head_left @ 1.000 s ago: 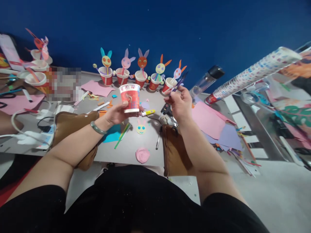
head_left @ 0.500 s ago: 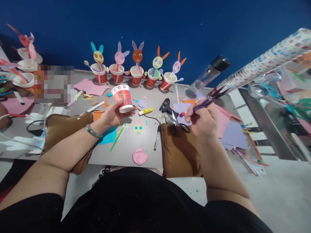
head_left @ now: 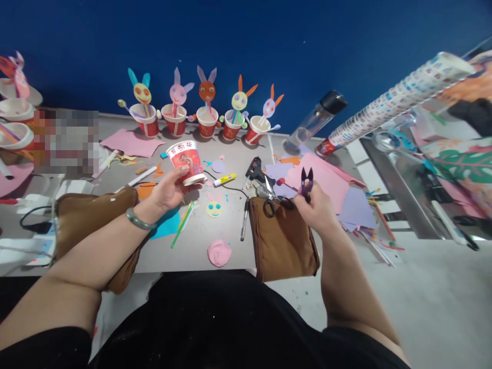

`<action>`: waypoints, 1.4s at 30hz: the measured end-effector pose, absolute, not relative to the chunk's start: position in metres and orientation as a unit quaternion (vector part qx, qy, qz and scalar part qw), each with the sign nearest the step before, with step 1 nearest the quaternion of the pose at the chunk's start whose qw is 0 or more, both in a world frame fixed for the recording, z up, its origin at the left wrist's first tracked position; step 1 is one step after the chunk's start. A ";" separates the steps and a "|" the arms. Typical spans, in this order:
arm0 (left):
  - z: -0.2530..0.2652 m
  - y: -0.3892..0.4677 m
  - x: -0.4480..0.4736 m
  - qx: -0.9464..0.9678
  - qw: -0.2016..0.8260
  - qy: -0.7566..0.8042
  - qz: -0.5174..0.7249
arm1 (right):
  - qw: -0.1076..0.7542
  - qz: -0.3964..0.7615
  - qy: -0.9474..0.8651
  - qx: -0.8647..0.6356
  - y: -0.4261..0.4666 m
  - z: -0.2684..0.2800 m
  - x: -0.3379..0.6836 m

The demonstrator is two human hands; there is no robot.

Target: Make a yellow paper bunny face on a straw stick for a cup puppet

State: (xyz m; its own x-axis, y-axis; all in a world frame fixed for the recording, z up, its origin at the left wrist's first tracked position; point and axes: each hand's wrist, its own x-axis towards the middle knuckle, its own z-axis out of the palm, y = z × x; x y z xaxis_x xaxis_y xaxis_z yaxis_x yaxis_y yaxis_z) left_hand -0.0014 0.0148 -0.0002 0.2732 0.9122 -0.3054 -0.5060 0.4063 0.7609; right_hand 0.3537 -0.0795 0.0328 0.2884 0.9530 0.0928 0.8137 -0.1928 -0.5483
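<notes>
My left hand [head_left: 171, 189] is wrapped round a red and white paper cup [head_left: 187, 163], held tilted above the table. In my right hand [head_left: 317, 202] is a pair of purple scissors [head_left: 306, 180], dark blades pointing up and slightly parted. A second pair of scissors [head_left: 270, 199], with black handles, lies just left of that hand on a brown pad. Below the cup, a yellow paper rabbit face [head_left: 214, 208] with pink ears lies flat. Nearer the front edge is a pink round paper piece [head_left: 219, 253]. A yellow glue stick [head_left: 225, 179] lies right of the cup.
Several paper cups with rabbit figures [head_left: 207, 123] line the blue wall. A black glue gun [head_left: 255, 169] lies mid-table, its cord running left. To the right stand a clear bottle [head_left: 307, 128] and a long leaning stack of cups [head_left: 395, 105]. Brown pads [head_left: 284, 241] flank the front.
My right hand has turned the purple scissors from pointing right to pointing up, their blades now parted. The cup stays in my left hand. The view has shifted slightly.
</notes>
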 end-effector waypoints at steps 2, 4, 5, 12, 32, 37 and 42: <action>0.001 0.014 -0.001 0.272 0.757 0.365 0.468 | 0.229 0.117 -0.560 -0.788 -0.086 0.027 0.355; 0.002 0.014 -0.001 0.280 0.760 0.356 0.466 | 0.216 0.117 -0.552 -0.797 -0.089 0.022 0.353; 0.002 0.014 -0.001 0.281 0.759 0.355 0.467 | 0.206 0.118 -0.556 -0.797 -0.089 0.020 0.350; 0.000 0.014 0.000 0.275 0.755 0.354 0.478 | 0.050 0.091 -0.604 -0.790 -0.078 0.014 0.325; 0.005 0.013 0.001 0.268 0.757 0.336 0.492 | 0.094 -0.004 -0.523 -0.847 -0.070 0.013 0.383; 0.015 0.019 0.009 0.220 0.776 0.340 0.484 | 0.042 0.001 -0.576 -0.817 -0.064 0.017 0.391; 0.026 0.037 0.023 0.214 0.793 0.353 0.447 | 0.077 -0.016 -0.604 -0.793 -0.051 0.052 0.337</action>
State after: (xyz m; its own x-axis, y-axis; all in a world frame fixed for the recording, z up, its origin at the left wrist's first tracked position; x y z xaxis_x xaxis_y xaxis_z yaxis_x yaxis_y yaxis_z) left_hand 0.0228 0.0372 0.0260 0.3500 0.8607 -0.3697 -0.5587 0.5086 0.6551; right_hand 0.3366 -0.0506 0.0521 0.2706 0.9555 0.1174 0.9603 -0.2593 -0.1031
